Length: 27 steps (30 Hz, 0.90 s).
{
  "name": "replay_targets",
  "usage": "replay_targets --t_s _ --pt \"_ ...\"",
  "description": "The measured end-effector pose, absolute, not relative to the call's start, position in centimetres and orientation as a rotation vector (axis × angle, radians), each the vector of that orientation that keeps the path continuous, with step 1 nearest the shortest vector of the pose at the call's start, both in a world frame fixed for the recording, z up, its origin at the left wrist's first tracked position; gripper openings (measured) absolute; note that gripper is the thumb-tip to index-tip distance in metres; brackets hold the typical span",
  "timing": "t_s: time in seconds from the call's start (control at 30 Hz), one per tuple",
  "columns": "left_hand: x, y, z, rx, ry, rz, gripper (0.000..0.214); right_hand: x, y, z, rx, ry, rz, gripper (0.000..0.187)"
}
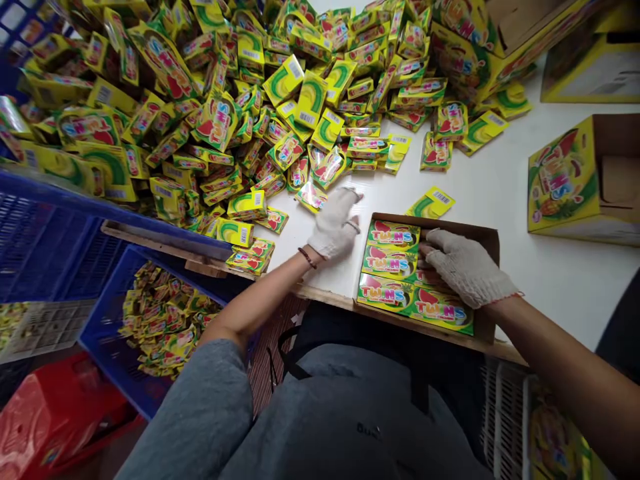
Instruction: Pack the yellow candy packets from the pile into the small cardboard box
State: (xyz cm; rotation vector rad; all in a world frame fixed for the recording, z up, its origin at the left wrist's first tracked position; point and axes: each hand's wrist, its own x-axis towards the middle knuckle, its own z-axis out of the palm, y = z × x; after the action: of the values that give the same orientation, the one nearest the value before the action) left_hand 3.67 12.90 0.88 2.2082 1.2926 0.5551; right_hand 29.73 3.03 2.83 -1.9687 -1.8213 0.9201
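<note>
Right hand [465, 267] in the carton [484, 240], left hand [336, 223] out by the pile [310, 93]

so the right hand had its fingers bent down among the packs; couldn't tell if they'd gripped one or were just touching; the left hand was loosely spread, nothing visible in it; the packed packs [385, 293] lay flat inside the carton, long axes side to side, lettering upright for the wearer; TWINS was readable on the fronts; they sat under and just left of the right hand's fingers; one loose pack [431, 203], barcode showing, lay just behind the carton on the white table [545, 267]; farther right stood a bigger yellow box [563, 177], also marked TWINS; low on the left, a blue crate [113, 347] held more
</note>
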Motion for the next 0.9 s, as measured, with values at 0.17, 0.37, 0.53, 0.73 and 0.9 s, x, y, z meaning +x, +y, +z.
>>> replay_targets --t_s 0.17,0.37,0.53,0.73,0.9 --pt "-2.2 16.8 3.7 2.745 1.521 -0.157 0.059 28.7 2.7 4.1 -2.069 -1.437 1.186 0.04" --pt "-2.5 16.2 6.0 2.64 1.584 -0.073 0.047 29.8 2.4 6.6 -1.908 -1.709 0.556 0.034" --pt "4.1 10.6 9.1 2.789 1.033 0.433 0.034 28.9 3.0 10.7 -1.527 -2.098 0.137 0.035" --pt "9.3 7.6 7.4 2.641 0.679 0.633 0.03 30.8 3.0 10.2 -1.825 -2.532 0.351 0.023" --pt "6.4 14.3 5.5 2.497 1.347 0.522 0.026 31.3 2.0 8.2 -2.006 -2.657 0.445 0.035"
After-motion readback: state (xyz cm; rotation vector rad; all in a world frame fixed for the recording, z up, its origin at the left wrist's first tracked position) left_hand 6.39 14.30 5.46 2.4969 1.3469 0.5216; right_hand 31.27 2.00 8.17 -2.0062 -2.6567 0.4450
